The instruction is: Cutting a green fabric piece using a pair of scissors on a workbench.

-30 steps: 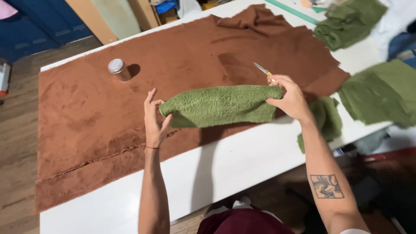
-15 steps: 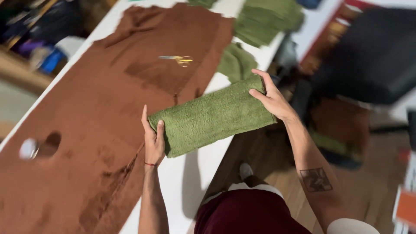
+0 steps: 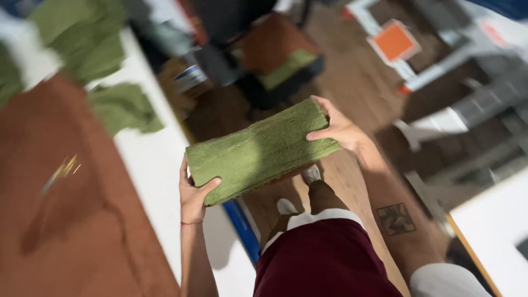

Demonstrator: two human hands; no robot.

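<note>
A folded green towel (image 3: 258,151) is held level in the air between both hands, off the white table (image 3: 157,170) and over the wooden floor. My left hand (image 3: 193,192) grips its near left end, thumb on top. My right hand (image 3: 338,129) clasps the far right end. Below the towel I see my maroon shorts and a foot in a white shoe (image 3: 286,207). The brown cloth (image 3: 49,203) lies spread on the table at the left, with blurred scissors (image 3: 63,168) on it.
More green cloth pieces (image 3: 124,107) lie on the table at the upper left. A dark chair with a brown and green load (image 3: 275,55) stands ahead. An orange square (image 3: 395,41) lies on the floor, and another white surface (image 3: 495,231) stands at the lower right.
Both hands have carried the green towel off the table and swung it right, out over the floor. The view has turned away from the brown cloth.
</note>
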